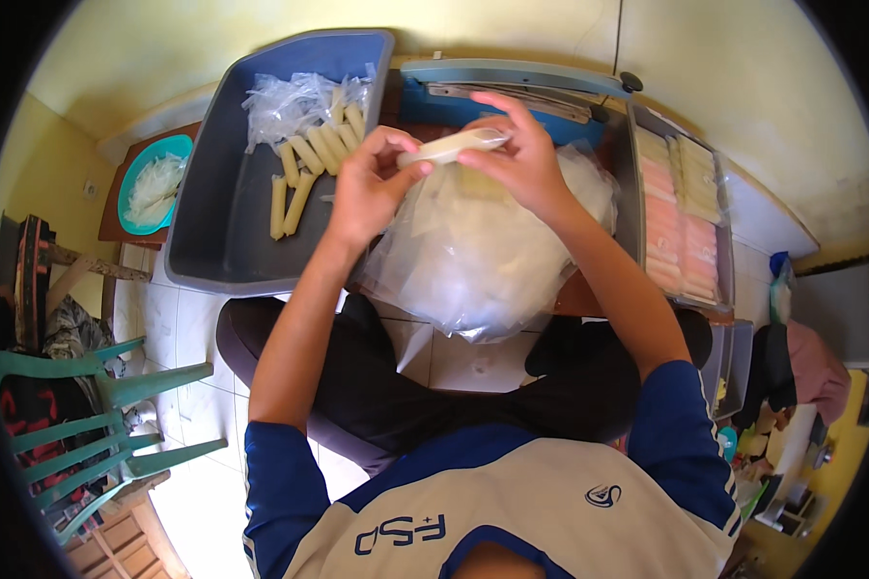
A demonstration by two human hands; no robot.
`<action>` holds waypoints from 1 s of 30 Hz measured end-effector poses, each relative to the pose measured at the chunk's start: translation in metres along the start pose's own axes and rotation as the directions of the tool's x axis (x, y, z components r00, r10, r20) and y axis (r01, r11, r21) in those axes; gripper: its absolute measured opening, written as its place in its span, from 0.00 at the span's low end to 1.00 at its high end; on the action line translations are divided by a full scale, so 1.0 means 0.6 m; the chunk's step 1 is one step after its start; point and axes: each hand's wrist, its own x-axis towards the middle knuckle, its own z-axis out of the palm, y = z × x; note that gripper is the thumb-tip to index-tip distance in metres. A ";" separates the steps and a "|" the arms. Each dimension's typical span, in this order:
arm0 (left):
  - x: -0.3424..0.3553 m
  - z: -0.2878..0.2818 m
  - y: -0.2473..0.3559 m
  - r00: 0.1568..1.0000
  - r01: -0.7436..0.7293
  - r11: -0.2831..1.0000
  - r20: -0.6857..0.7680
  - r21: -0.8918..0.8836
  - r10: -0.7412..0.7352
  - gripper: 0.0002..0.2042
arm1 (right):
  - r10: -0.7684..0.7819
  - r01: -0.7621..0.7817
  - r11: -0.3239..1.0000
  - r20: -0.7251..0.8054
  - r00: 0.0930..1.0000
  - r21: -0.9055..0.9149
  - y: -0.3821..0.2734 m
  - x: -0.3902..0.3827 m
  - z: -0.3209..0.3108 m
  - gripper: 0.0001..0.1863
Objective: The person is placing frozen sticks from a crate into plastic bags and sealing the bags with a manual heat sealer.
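Observation:
Between my two hands is a pale cream stick in a clear plastic sleeve [446, 149], held nearly level. My left hand [375, 183] is closed on its left end, thumb and fingers pinching. At the other end, my right hand [523, 154] pinches the clear plastic, with the index finger raised. Below them lies a large clear plastic bag [483, 241] with whitish contents I cannot make out. Several similar pale sticks [304, 154] lie in the grey tub [208, 232] on the left, next to crumpled clear plastic bags [294, 101].
A long blue bag sealer [512, 72] stands behind my hands. On the right, a grey crate [630, 207] holds rows of pink packs [681, 236] and cream packs [695, 174]. A turquoise basin [126, 198] with whitish plastic pieces and a green chair [116, 425] are at left.

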 end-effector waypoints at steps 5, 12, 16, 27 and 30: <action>0.010 0.106 -0.055 0.997 0.071 0.993 0.048 -0.095 -0.067 0.11 | 0.348 -0.165 0.816 -0.242 0.906 0.554 0.033 -0.089 -0.048 0.30; -0.002 0.216 -0.133 0.977 0.127 0.980 0.153 0.153 -0.151 0.10 | 0.508 -0.366 0.812 -0.245 0.826 0.454 0.079 -0.191 -0.115 0.20; -0.022 0.217 -0.150 0.946 -0.226 0.793 0.321 0.566 0.041 0.14 | 0.566 -0.473 0.815 -0.280 0.776 0.336 0.081 -0.224 -0.133 0.21; -0.035 0.210 -0.188 0.929 -0.330 0.446 0.369 0.832 0.000 0.09 | 0.674 -0.684 0.729 0.143 0.725 0.031 0.067 -0.232 -0.180 0.26; -0.030 0.209 -0.193 0.949 -0.292 0.521 0.309 0.802 0.057 0.06 | 0.696 -0.705 0.709 0.205 0.689 -0.038 0.066 -0.232 -0.182 0.21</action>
